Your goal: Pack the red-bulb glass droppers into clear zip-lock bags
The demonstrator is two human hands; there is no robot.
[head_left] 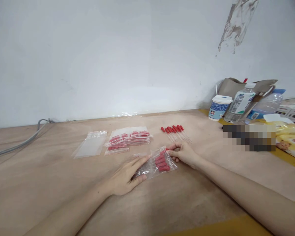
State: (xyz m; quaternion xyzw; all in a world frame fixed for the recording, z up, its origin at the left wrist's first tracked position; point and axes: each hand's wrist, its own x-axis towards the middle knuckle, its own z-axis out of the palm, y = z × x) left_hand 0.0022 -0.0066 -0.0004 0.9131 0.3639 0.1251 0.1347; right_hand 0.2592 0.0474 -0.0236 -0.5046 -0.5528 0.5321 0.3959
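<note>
Clear plastic bag [147,171], slim red-bulbed droppers [160,162] inside, long axis 9-to-3 o'clock, bulbs toward 3, left hand [125,176] splayed atop, right hand [183,154] pinching 2-o'clock edge

Working from afar, I have the left hand [127,177] spread over a clear bag [159,163] of red-ended pieces on the worktop [51,186], the right hand [183,154] pinching its upper right edge. Beyond the hands, left to right, I see flat clear bags [92,146], filled bags [139,136] and loose red-ended sticks [173,130]; a paper cup [219,108] stands beside a bottle [240,102] at right, near the wall [100,55].
</note>
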